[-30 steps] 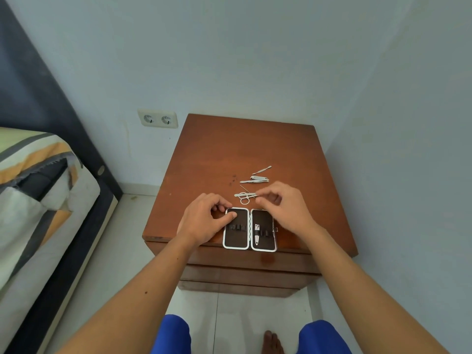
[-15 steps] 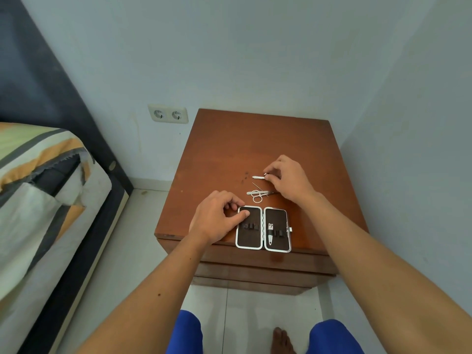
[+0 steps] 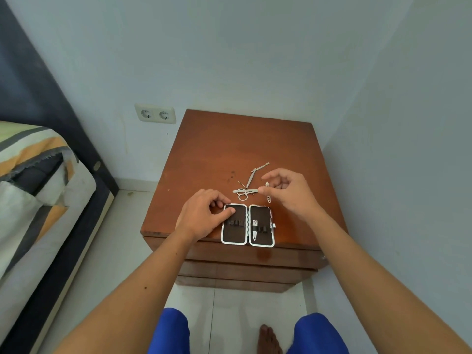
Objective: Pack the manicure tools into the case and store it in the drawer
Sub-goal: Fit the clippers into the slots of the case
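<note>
On brown nightstand (image 3: 237, 144), open case (image 3: 247, 224), left hand (image 3: 204, 215) pressing it, right hand (image 3: 290, 191) pinching nail clipper (image 3: 267, 191).

Left hand (image 3: 201, 217): covers case (image 3: 247, 224) left edge | right hand (image 3: 288, 191): small tool (image 3: 267, 191) in fingers (image 3: 265, 186) too small to identify | bed (image 3: 33, 190): cut by left edge | both forearms: cut by bottom edge

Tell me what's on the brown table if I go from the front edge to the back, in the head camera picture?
Open case with one tool strapped in → small scissors → thin metal tool lying slantwise → bare tabletop up to the wall.
</note>
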Motion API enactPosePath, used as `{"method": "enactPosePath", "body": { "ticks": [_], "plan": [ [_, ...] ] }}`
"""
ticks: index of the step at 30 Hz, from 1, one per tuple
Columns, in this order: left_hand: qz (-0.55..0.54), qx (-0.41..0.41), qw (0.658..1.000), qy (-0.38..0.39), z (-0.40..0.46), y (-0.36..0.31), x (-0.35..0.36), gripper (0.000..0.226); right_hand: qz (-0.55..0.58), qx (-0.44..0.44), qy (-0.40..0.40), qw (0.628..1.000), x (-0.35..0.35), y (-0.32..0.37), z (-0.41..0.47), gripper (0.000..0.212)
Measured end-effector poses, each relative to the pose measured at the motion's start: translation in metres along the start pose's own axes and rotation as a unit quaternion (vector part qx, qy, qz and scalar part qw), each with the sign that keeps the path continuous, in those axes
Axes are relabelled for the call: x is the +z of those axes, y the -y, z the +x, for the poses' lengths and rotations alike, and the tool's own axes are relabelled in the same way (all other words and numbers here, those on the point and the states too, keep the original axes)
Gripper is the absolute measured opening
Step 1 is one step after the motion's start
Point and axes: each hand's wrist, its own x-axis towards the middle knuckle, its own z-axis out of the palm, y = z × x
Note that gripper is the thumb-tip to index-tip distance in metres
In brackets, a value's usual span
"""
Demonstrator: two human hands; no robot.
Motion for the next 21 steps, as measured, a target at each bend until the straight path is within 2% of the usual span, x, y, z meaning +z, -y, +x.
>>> {"method": "enactPosePath", "body": {
  "ticks": [6,21],
  "plan": [
    [-0.002,-0.006,1.0,-0.001,-0.001,-0.003,0.0,0.016,-0.003,0.048,0.016,0.999,0.009,-0.019,-0.021,0.032],
    [-0.004,-0.003,1.0,0.002,-0.001,0.0,0.001,0.016,0.01,0.013,-0.026,1.0,0.017,-0.032,-0.044,0.034]
  ]
}}
